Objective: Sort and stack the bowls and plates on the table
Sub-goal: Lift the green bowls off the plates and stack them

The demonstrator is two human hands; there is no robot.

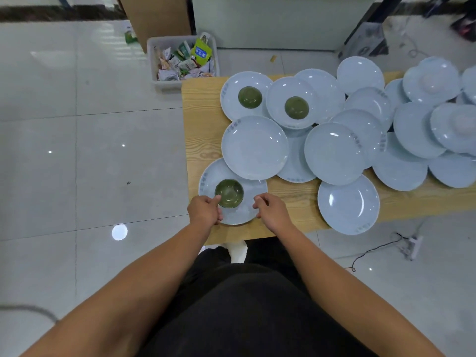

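Many plates (pixel 255 148) crowd a wooden table (pixel 201 124) on tiles (pixel 103 163); left fingers (pixel 215 200) pinch the nearest plate (pixel 242 215), right fingers (pixel 260 200) unclear.

Office-like workroom, glossy white floor tiles (pixel 90 163), wooden table (pixel 201 119); bin of snack wrappers (pixel 164 85), power strip (pixel 413 245)

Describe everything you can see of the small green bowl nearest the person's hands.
The small green bowl is round, glossy, olive-coloured, ceramic by its look, upright and apparently empty. It sits on a pale blue plate at the wooden table's near left corner, left of the plate's centre. The left hand's thumb touches its near-left rim; the right hand is clear of it.
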